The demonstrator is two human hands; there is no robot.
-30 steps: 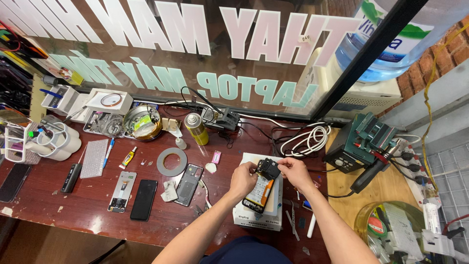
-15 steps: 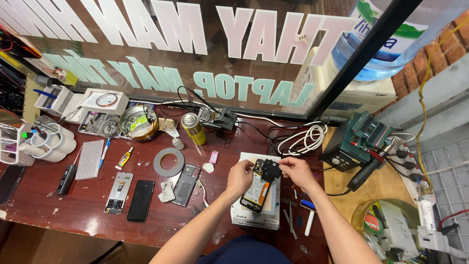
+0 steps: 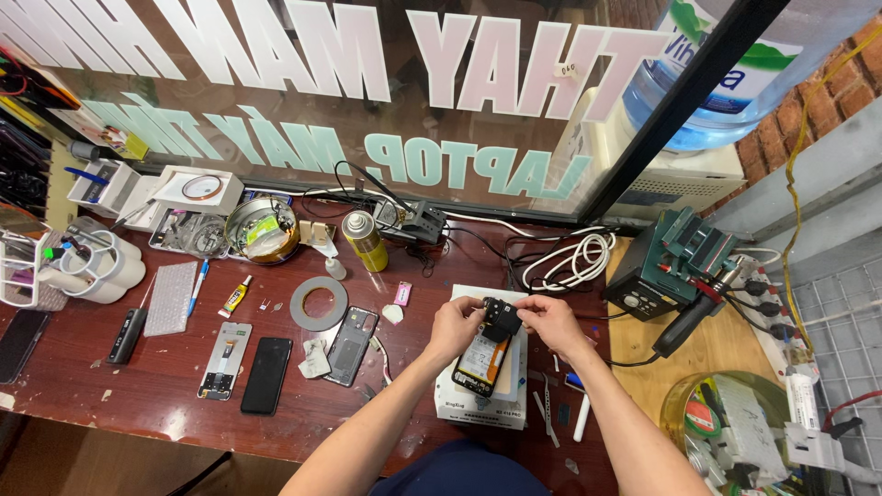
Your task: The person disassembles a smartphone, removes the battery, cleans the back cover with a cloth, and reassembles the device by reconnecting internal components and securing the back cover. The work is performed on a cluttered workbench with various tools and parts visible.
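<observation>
- A dark red workbench (image 3: 138, 395) runs beneath a shop window with large lettering, and you lean over its right half.
- At the far right, a green soldering station (image 3: 666, 262) sits on a wooden top, with a coiled white cable (image 3: 565, 262) just to its left.
- In front of you lies a white box (image 3: 482, 404); you hold an opened phone (image 3: 484, 354) above it, tilted, its top end toward the window.
- Your left hand (image 3: 455, 329) grips the phone's upper left edge, fingers curled shut around it.
- Your right hand (image 3: 551, 323) pinches a small black part (image 3: 503, 317) at the top of the phone, thumb and forefinger closed on it.
- Left of the box, well apart from your hands, lie a phone back cover (image 3: 349, 332), a black phone (image 3: 266, 374) and a bare phone frame (image 3: 223, 360).
- A grey tape ring (image 3: 319, 303) rests flat near a yellow spray can (image 3: 365, 241), which stands upright.
- A small glue tube (image 3: 235, 296) lies beside a blue pen (image 3: 197, 285).
</observation>
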